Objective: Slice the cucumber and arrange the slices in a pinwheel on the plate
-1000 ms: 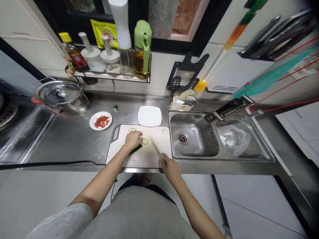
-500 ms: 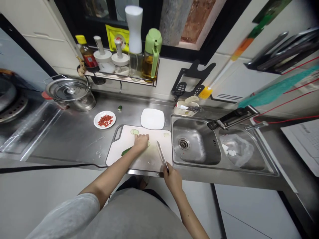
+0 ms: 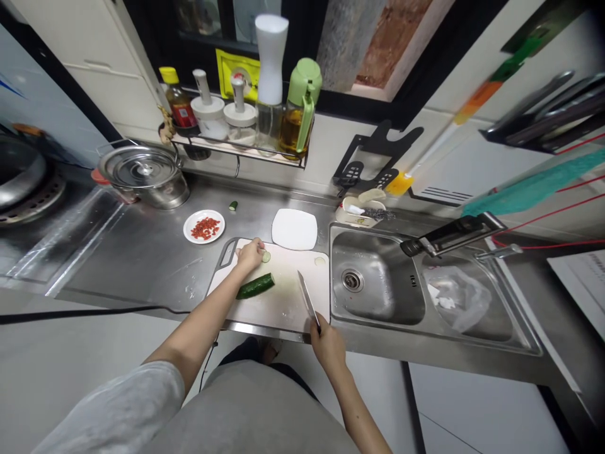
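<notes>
A partly cut cucumber (image 3: 256, 286) lies on the white cutting board (image 3: 288, 309), its cut end facing right. Above it, my left hand (image 3: 249, 257) is closed with its fingertips pinched at the cucumber slices; it seems to hold one, mostly covered by the fingers. A pale cucumber slice (image 3: 266, 257) shows beside the fingertips. Another thin slice (image 3: 320, 261) rests at the board's upper right corner. My right hand (image 3: 328, 343) grips the handle of a knife (image 3: 307, 295) near the board's lower right edge. The blade points up and left, apart from the cucumber.
Behind the board stand a white square plate (image 3: 295, 229) and a round plate (image 3: 188, 231) of red pieces. A small cucumber end (image 3: 233, 205) lies between them. The sink (image 3: 378, 309) adjoins the board on the right. A lidded pot (image 3: 165, 191) stands back left.
My left hand has moved left and up, off the cucumber, to the slices. The slice by the cucumber's cut end is gone from there. My right hand and knife stay nearly still.
</notes>
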{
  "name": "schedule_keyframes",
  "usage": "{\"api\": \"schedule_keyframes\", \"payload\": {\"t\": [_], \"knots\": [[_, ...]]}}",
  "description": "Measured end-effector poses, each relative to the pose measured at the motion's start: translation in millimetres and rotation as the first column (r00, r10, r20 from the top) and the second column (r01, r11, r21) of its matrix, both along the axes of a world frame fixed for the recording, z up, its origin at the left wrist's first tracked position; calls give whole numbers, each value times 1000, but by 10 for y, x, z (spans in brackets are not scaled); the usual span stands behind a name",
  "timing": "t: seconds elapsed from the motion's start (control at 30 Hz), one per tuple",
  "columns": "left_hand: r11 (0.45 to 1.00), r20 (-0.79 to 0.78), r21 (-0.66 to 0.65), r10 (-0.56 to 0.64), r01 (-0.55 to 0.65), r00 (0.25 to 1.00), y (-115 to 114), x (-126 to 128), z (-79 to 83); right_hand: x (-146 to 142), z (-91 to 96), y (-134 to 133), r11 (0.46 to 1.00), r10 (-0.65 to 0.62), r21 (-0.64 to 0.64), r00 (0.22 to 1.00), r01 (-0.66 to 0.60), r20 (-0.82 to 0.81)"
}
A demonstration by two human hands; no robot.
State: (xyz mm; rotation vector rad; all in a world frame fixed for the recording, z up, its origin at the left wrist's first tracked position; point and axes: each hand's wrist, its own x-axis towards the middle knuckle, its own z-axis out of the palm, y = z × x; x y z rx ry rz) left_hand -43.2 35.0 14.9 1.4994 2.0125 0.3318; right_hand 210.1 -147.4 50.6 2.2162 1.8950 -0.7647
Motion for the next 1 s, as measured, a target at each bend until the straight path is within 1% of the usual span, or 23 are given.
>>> {"api": "schedule_keyframes", "payload": {"t": [0.2, 0.33, 0.47, 0.53, 0.67, 0.73, 0.8, 0.9, 0.93, 1.0], "knots": [[999, -39, 34, -25, 27, 999, 69, -8, -98, 27, -24, 15, 1000, -1, -8, 1000, 1, 6], [993, -77, 75, -88, 94, 993, 86, -9, -116, 35, -28, 22, 1000, -12, -16, 1000, 12, 3], [975, -151, 142, -148, 170, 977, 50, 8, -113, 38, -41, 22, 1000, -12, -14, 1000, 12, -13], [970, -191, 158, -156, 187, 969, 27, 26, -111, 40, -56, 20, 1000, -9, -12, 1000, 9, -19], [973, -235, 152, -133, 171, 963, 19, 55, -96, 37, -80, 23, 1000, -7, -14, 1000, 7, -12], [979, -219, 135, -117, 149, 969, 24, 50, -79, 24, -71, 31, 1000, -7, -18, 1000, 7, -10], [986, -182, 134, -72, 97, 981, 4, 28, -54, 1, -45, 44, 1000, -10, -23, 1000, 9, -10], [979, -76, 205, 11, 5, 997, -140, -26, -10, -44, 10, 72, 999, -12, -37, 1000, 12, -11], [970, -27, 243, 8, -1, 1000, -225, -44, 2, -61, 29, 84, 999, -10, -43, 1000, 10, -8], [942, 70, 330, -81, 54, 994, -440, -75, 17, -100, 67, 110, 998, 8, -59, 1000, -8, -3]]}}
